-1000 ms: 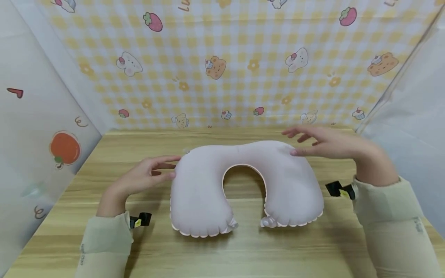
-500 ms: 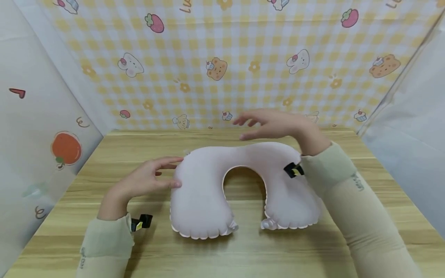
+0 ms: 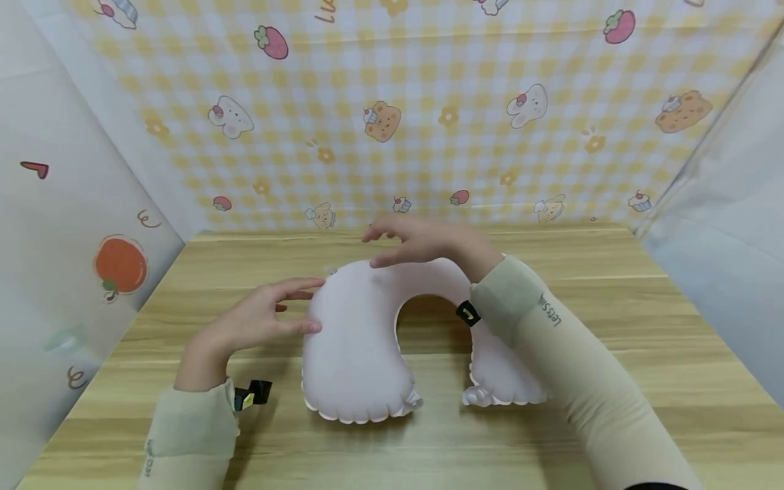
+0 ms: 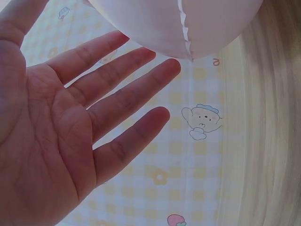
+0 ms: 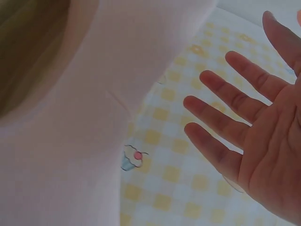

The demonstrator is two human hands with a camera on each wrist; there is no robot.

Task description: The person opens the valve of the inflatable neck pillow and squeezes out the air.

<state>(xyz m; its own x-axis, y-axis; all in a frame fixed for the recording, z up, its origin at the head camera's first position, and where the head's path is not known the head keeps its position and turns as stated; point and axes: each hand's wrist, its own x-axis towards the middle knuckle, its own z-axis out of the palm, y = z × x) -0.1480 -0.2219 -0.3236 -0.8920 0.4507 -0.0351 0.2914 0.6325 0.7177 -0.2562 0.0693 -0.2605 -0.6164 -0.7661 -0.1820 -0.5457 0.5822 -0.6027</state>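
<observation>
A pale pink inflatable neck pillow [image 3: 358,340], shaped like a U with its gap facing the person, lies on a wood-grain bench [image 3: 429,449] between and below two bare hands. The left hand [image 3: 263,316] is at the pillow's left side, its fingers extended and spread, with thumb and fingertips at the rounded edge; whether all of them touch is hard to tell. The right hand [image 3: 422,239] reaches across over the pillow's far edge, fingers loosely extended and parted, the thumb tip overlapping the top of the left lobe; contact there is unclear. Behind the right hand, its beige sleeve [image 3: 569,367] covers much of the pillow's right lobe. Nearer the person than either hand, a small clear knob [image 3: 415,398] sits at the left lobe's tip and a matching one at the right. A black wrist device [image 3: 253,395] shows just below the left hand. Beyond both hands hangs a yellow-and-white checked cloth [image 3: 343,82] printed with bears, strawberries and cupcakes.
</observation>
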